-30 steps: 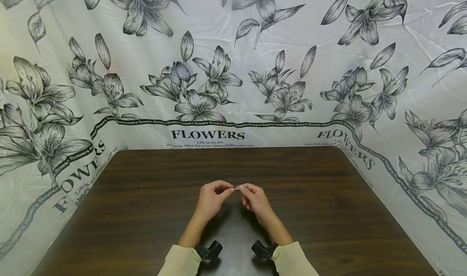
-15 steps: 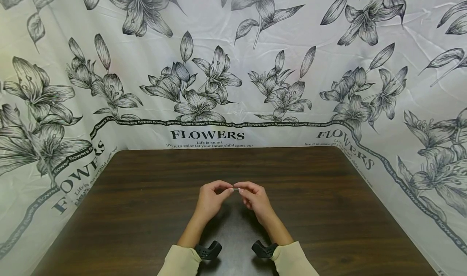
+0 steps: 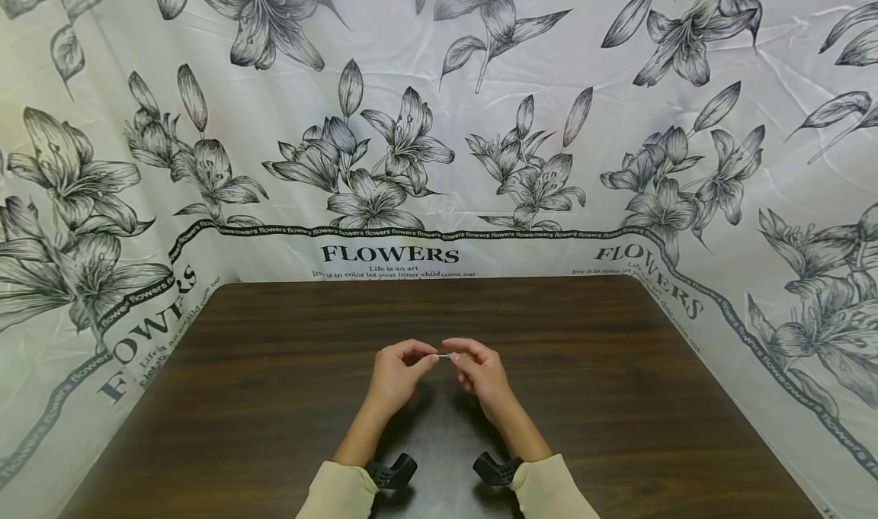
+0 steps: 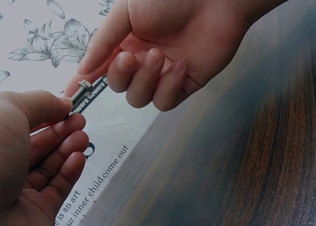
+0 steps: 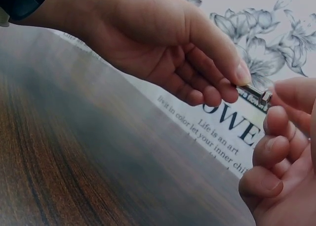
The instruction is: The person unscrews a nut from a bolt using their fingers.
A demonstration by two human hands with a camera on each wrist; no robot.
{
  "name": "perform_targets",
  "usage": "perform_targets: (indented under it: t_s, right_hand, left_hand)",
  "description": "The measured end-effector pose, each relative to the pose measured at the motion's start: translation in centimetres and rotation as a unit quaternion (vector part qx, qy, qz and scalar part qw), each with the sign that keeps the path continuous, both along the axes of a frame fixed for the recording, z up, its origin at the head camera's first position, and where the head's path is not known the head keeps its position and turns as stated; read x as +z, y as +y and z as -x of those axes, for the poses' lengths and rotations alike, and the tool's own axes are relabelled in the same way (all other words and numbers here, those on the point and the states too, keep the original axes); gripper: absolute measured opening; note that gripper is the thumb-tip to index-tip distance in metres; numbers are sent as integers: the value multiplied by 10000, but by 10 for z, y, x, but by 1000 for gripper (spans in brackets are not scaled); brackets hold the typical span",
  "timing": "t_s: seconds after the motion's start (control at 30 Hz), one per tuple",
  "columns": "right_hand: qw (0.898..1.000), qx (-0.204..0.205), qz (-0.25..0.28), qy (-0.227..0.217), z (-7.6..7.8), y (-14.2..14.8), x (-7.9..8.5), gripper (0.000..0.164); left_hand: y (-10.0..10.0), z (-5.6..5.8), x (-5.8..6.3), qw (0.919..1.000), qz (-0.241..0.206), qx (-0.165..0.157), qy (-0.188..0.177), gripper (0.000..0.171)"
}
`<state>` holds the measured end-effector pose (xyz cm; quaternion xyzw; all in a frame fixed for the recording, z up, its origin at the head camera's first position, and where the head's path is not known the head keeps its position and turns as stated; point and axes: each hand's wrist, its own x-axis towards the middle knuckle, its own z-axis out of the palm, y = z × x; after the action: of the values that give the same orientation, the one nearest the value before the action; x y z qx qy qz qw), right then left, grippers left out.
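A small silver bolt [image 3: 444, 356] spans the gap between the two hands, above the table. Its threaded shank [image 4: 79, 96] shows in the left wrist view. My left hand [image 3: 396, 378] pinches one end between thumb and forefinger, which hides that end. At the other end sits a hexagonal piece [image 5: 265, 98]; whether it is a nut or the bolt's head I cannot tell. Beside it is my right hand [image 3: 485, 380], thumb and forefinger spread apart around that end without pinching it. The right hand's other fingers [image 4: 152, 77] are loosely bent.
A dark brown wood-grain table [image 3: 274, 321] lies below both hands. White cloth [image 3: 453, 168] printed with grey lilies and lettering hangs around its back and sides. Black bands [image 3: 392, 471] are worn on both wrists, below pale sleeves.
The right forefinger has lifted and straightened away from the bolt's end, where thumb and forefinger were together a second ago. My left hand keeps its pinch in the same place.
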<state>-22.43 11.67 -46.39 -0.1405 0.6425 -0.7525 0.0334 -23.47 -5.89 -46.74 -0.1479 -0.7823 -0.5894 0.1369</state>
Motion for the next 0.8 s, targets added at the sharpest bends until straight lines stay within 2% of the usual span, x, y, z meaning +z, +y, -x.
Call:
perform_targets:
  t_s: [0.17,0.27,0.43,0.53,0.67,0.8]
  right_hand:
    - [9987,-218,-373,-282,-1,-2,3,25]
    - [9964,-321,-630,-462,-1,-3,3,26]
    - [9941,-416,-781,-633,9,-2,-16,36]
    - [9935,-435,-825,-659,13,-2,-25,44]
    - [9934,-382,-914,-572,13,-2,-27,53]
    - [9947,-370,-859,-433,13,-2,-28,51]
  left_hand:
    - [3,-16,24,10000,0,-88,28,6]
    - [4,-17,23,9998,33,-170,72,5]
    - [6,-18,23,9994,17,-337,123,4]
    - [6,-17,21,9995,11,-292,134,4]
    - [7,-6,4,9997,74,-135,172,5]
    - [5,4,-12,9998,64,-116,134,7]
